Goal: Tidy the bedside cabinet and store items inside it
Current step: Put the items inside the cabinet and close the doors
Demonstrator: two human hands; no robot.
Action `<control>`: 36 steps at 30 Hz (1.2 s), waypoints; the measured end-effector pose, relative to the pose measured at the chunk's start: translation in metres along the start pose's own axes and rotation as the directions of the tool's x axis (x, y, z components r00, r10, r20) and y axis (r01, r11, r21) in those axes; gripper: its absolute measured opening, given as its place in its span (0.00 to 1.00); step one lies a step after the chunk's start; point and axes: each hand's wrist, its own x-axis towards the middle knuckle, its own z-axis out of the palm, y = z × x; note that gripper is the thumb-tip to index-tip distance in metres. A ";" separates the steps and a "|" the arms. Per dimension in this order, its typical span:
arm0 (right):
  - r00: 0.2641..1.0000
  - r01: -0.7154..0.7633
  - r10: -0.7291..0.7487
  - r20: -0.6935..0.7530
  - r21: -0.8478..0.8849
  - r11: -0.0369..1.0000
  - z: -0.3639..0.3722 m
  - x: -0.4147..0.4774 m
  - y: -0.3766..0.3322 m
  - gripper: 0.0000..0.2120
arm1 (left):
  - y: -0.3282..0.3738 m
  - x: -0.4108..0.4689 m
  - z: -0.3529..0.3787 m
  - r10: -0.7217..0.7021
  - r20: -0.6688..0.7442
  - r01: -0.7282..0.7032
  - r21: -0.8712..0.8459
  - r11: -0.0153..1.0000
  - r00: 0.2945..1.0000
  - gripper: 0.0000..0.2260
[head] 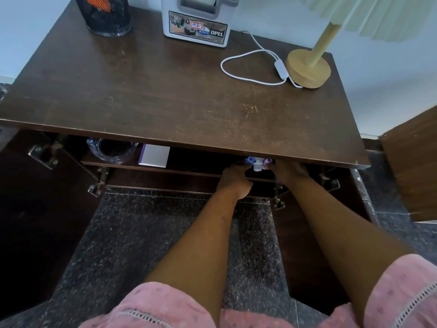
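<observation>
**Both hands at small item on upper shelf**

Left hand (234, 179) and right hand (291, 172) reach into the open cabinet (165, 98), just under its front edge. Between them sits the item (256, 164): small, white, with blue and purple bits. It is on the upper shelf (189, 172), at the front.

Left fingertips (243, 164) touch the item's blue end. The thumb is tucked low, toward the wrist. Right fingertips (272, 165) meet the purple end, and the rest of those fingers run under the cabinet top. For both hands I cannot tell whether they pinch the item or only touch it; the overhang and blur hide that.

On the same shelf, left of the left hand: book (155, 156), white cover, purple spine, lying flat. Further left is the glass bowl (111, 150). Both are well apart from the hands.

On the top, beyond the hands: lamp (308, 68) beyond the right hand, its cord (236, 75) looped just left of the base. White box (196, 23) further back, beyond the left hand. Mesh cup (104, 16) far back left, something orange inside.

Both doors stand open, hinges showing either side of the arms. Pink sleeves (165, 306) sit at the near edge.
</observation>
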 end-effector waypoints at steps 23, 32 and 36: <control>0.975 0.211 -0.219 -0.034 -0.158 0.965 -0.019 -0.083 -0.042 0.18 | 0.042 -0.082 -0.042 -0.094 0.128 0.092 0.023 0.996 0.987 0.18; 0.844 0.515 -0.519 -0.135 -0.065 0.855 -0.055 -0.142 -0.121 0.10 | 0.084 -0.151 -0.141 -0.191 0.128 0.209 -0.148 0.967 0.973 0.07; 0.739 0.620 -0.614 -0.276 -0.077 0.781 -0.057 -0.145 -0.174 0.12 | 0.078 -0.160 -0.200 -0.148 -0.240 0.030 -0.433 0.901 0.960 0.04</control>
